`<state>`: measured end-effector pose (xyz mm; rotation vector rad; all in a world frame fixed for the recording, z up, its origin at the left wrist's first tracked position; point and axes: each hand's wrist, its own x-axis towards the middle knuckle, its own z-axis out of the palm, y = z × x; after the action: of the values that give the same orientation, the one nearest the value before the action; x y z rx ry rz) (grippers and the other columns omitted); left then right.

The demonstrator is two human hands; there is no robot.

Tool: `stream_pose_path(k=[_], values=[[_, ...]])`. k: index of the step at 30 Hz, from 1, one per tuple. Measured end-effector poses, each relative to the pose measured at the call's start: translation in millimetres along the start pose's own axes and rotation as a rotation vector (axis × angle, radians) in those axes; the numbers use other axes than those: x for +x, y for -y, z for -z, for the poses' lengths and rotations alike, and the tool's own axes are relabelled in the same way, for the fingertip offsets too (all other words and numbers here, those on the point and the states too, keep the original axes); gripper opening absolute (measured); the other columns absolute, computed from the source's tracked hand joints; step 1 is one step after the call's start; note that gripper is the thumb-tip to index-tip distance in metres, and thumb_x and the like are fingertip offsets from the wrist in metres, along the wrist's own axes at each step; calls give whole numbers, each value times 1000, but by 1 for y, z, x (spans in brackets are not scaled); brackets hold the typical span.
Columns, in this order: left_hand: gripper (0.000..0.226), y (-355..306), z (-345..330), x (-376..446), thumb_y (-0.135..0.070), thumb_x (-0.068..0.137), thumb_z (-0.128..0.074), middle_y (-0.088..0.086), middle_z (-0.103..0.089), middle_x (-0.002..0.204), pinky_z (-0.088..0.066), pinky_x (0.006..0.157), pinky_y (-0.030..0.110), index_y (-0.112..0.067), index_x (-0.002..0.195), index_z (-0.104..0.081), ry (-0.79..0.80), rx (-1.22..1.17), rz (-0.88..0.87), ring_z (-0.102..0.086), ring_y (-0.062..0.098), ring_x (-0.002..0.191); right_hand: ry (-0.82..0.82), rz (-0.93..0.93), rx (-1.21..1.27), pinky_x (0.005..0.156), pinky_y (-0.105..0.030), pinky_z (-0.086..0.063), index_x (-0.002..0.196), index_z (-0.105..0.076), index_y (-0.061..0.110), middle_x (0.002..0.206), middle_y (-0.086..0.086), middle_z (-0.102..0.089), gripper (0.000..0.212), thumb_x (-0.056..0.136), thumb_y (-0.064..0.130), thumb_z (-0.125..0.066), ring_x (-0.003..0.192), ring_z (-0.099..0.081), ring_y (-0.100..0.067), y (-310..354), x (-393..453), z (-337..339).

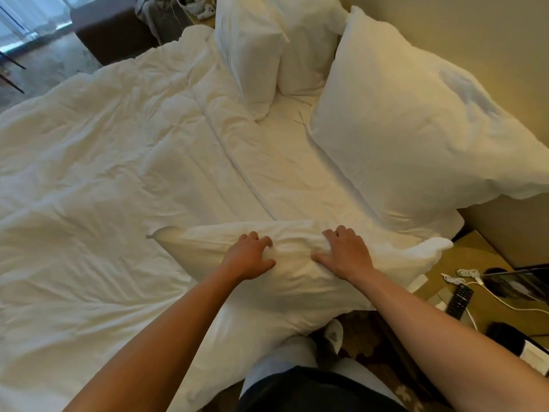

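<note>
- White soft fabric pillow [297, 283] lies across the near edge of the rumpled white duvet [89, 173], its right corner overhanging.
- Left hand [249, 258] and right hand [346, 254] press down, fingers curled, bunching its cover.
- Bare white sheet [285, 150] lies open beyond, up to a large white propped pillow [401, 120].

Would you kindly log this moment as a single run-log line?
left hand: grips pillow | right hand: grips pillow | pillow: lying partly on duvet, near edge
</note>
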<state>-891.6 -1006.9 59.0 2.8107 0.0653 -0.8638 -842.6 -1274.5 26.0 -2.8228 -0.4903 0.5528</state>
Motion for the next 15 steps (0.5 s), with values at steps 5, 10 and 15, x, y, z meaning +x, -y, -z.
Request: stream_pose_path(k=[5,10,15], values=[[73,20,-9,12,-60,82,-64,5,-45,134,-47,97,43,-25,142,-43,-132,26,-41,-41,29,127,2,-82,116,71,-34,-51,127,-56,29,117,3,-66,63,85,76,-59,94,-67,-22,-3,-18,-5],[63,34,-13,25,-68,82,-57,1,-56,121,-39,94,42,-24,126,-56,-262,168,-106,-50,26,116,-65,-109,118,60,-32,-42,104,-62,32,87,5,-68,39,87,67,-65,78,-66,-21,-9,-21,3],[30,38,5,33,-47,94,-54,-1,-66,103,-42,82,40,-22,108,-60,-256,61,-135,-60,25,100,-146,-110,166,55,-32,-39,78,-55,30,73,10,-60,31,89,56,-68,67,-57,-16,-3,-15,25]])
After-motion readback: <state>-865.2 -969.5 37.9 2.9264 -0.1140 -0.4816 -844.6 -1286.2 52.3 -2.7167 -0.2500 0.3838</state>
